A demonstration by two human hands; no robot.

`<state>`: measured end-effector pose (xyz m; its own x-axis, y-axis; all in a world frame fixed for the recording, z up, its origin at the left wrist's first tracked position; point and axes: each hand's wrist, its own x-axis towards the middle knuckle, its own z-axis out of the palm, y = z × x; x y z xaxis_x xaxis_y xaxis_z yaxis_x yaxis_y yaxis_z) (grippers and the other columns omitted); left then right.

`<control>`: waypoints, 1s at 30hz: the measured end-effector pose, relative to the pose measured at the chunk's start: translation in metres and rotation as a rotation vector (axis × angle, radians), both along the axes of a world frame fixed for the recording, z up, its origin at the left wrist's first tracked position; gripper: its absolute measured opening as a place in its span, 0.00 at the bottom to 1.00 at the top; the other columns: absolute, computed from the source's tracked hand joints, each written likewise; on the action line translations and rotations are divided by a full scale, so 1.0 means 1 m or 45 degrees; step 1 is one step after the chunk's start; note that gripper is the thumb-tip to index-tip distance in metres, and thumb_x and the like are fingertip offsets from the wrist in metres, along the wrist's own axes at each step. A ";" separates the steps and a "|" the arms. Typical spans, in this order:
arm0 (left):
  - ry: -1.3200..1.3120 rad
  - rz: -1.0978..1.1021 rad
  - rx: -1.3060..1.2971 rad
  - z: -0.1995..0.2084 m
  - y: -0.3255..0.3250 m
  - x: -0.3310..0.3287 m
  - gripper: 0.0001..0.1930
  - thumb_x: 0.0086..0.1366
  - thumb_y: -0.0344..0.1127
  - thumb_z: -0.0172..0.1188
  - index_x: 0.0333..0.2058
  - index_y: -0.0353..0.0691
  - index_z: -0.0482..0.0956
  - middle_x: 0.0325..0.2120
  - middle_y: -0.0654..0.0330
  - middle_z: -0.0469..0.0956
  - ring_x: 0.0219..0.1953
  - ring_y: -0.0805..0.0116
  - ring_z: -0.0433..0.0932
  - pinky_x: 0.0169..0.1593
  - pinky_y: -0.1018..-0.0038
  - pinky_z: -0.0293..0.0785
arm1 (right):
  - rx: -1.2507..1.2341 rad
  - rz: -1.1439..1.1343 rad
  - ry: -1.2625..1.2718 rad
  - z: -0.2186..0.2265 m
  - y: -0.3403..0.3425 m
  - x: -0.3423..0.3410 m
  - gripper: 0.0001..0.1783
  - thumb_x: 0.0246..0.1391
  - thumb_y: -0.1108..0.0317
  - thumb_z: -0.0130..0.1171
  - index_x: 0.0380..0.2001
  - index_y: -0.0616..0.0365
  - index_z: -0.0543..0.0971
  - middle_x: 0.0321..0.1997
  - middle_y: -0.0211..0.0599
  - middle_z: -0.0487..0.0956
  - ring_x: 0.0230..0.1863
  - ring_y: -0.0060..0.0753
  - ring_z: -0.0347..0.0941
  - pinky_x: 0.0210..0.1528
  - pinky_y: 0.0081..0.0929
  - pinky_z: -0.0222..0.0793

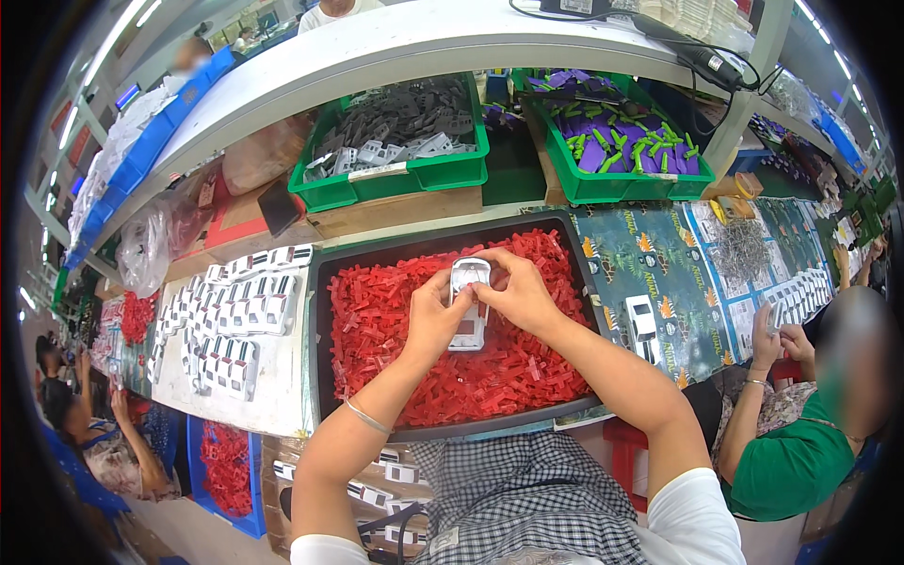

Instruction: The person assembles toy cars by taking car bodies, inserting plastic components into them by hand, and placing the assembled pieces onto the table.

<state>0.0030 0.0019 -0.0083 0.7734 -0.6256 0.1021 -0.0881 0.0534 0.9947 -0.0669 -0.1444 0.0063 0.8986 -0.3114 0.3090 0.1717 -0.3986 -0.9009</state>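
Both hands hold a white toy car body (pixel 468 337) over a black tray (pixel 322 363) filled with small red translucent plastic pieces (pixel 377 330). My left hand (pixel 431 309) grips the left side of the car body, its thumb on top. From the right, my right hand (pixel 518 292) closes round the upper end, thumb pressed near the middle. The fingers cover part of the car body, and I cannot make out whether a red piece sits under the thumbs. To the right of the tray, another white toy car body (pixel 642 320) lies on the patterned table covering.
Rows of white car bodies (pixel 240 306) stand on a pale board at left. Behind the tray are a green bin (pixel 395 179) of grey parts and a green bin (pixel 640 188) of purple and lime parts, below a white shelf (pixel 424 38). A co-worker (pixel 791 443) sits at right.
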 end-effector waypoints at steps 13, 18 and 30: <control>-0.178 0.029 0.105 0.002 -0.005 -0.004 0.13 0.58 0.27 0.56 0.42 0.30 0.76 0.24 0.62 0.78 0.25 0.79 0.75 0.29 0.77 0.73 | 0.036 -0.017 0.036 -0.011 -0.003 -0.002 0.19 0.45 0.75 0.62 0.42 0.68 0.72 0.36 0.37 0.78 0.33 0.20 0.74 0.35 0.21 0.71; -0.301 0.124 0.093 0.003 0.004 -0.001 0.14 0.58 0.27 0.55 0.44 0.32 0.75 0.22 0.60 0.77 0.22 0.78 0.74 0.27 0.76 0.72 | -0.004 -0.083 -0.046 -0.010 0.013 0.000 0.17 0.47 0.75 0.62 0.42 0.66 0.72 0.36 0.36 0.78 0.34 0.21 0.74 0.35 0.21 0.71; -1.008 0.369 0.417 0.068 0.101 -0.007 0.25 0.56 0.24 0.55 0.55 0.41 0.68 0.39 0.46 0.75 0.43 0.46 0.74 0.46 0.58 0.71 | 0.356 0.125 -0.220 0.025 0.012 -0.015 0.18 0.56 0.76 0.56 0.50 0.60 0.68 0.44 0.32 0.71 0.46 0.23 0.68 0.49 0.19 0.64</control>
